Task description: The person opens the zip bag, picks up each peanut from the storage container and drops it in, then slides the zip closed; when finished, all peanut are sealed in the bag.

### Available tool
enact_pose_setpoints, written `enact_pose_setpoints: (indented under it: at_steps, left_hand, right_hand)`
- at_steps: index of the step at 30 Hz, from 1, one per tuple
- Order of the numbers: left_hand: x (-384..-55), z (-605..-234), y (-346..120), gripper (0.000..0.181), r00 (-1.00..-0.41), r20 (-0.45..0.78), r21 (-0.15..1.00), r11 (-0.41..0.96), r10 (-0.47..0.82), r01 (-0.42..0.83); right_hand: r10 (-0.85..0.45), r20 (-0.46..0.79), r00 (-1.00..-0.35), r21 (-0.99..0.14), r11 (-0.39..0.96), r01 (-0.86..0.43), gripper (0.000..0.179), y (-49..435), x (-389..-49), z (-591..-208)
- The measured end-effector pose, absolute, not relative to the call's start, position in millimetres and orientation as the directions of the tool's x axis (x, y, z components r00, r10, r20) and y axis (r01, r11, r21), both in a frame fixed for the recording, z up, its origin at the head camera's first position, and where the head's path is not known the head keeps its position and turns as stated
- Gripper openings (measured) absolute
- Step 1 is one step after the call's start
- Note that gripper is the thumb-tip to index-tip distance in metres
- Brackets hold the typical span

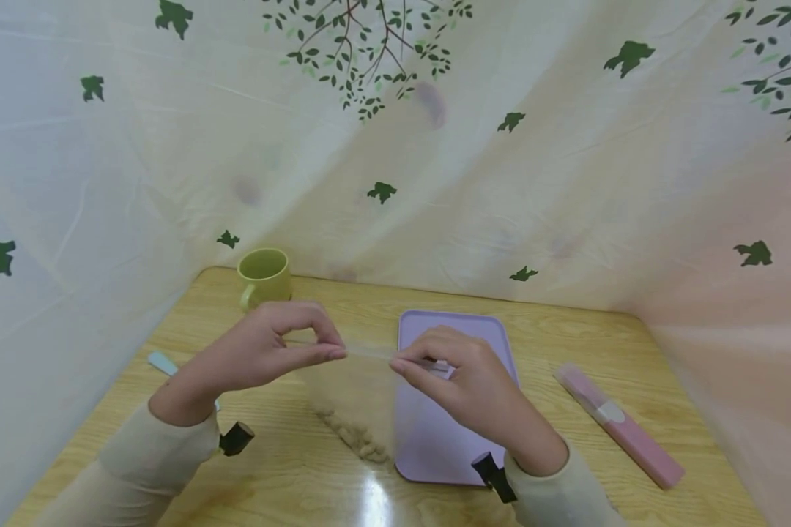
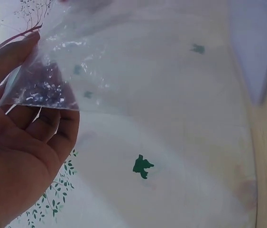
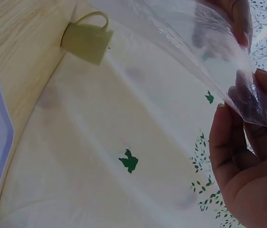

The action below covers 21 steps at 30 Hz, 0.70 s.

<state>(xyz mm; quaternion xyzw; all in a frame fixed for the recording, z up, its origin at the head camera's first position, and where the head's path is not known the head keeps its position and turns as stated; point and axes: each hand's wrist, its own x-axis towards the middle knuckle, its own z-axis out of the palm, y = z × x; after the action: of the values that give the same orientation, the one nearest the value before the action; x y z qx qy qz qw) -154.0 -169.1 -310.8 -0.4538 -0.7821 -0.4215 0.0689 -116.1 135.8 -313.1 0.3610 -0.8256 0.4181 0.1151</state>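
A clear plastic bag (image 1: 352,384) hangs between the two hands, over the table and the left edge of a lilac tray (image 1: 461,439). Small tan lumps (image 1: 356,437) lie gathered in its bottom. My left hand (image 1: 270,344) pinches the top edge between thumb and fingers; the left wrist view has its fingers (image 2: 64,130) behind the see-through film. On the other side my right hand (image 1: 464,377) pinches the same edge, close to the left fingertips. In the right wrist view, the bag corner (image 3: 256,102) sits between that hand's thumb and fingers.
At the back left stands a yellow-green mug (image 1: 264,274). A light blue object (image 1: 162,362) lies partly hidden behind the left forearm. To the right is a long pink case (image 1: 639,443) with a clear end. A patterned curtain (image 1: 435,197) surrounds the wooden table.
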Motion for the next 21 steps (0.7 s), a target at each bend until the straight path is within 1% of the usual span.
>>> enact_pose_setpoints:
  at_steps: [4,7,10,13,15,18,21]
  left_hand:
    - [-153,-312,-167,0.022,-0.556,0.53,0.564,0.224,0.64,0.795]
    - [-151,-313,-166,0.021,-0.557,0.55,0.548,0.234,0.623,0.803]
    - [-149,-313,-164,0.022,-0.571,0.557,0.525,0.277,0.603,0.805]
    - [-146,-311,-161,0.022,-0.577,0.559,0.499,0.314,0.596,0.807]
    - [-145,-309,-159,0.022,-0.572,0.553,0.485,0.324,0.606,0.812]
    - [-143,-306,-155,0.018,-0.541,0.548,0.452,0.318,0.638,0.833]
    - [-141,-305,-151,0.015,-0.494,0.557,0.402,0.305,0.668,0.864]
  right_hand:
    - [-0.481,0.53,-0.699,-0.583,0.393,-0.711,0.011,135,-117,-316]
    - [-0.478,0.546,-0.688,-0.561,0.402,-0.724,0.01,135,-117,-318]
    - [-0.486,0.535,-0.69,-0.535,0.438,-0.723,0.007,135,-117,-316]
    - [-0.507,0.546,-0.667,-0.468,0.476,-0.745,0.006,133,-116,-312]
    - [-0.524,0.569,-0.633,-0.406,0.49,-0.771,0.005,130,-115,-309]
    - [-0.549,0.6,-0.582,-0.317,0.505,-0.803,0.002,124,-113,-304]
    - [-0.566,0.605,-0.56,-0.27,0.516,-0.813,0.006,118,-111,-300]
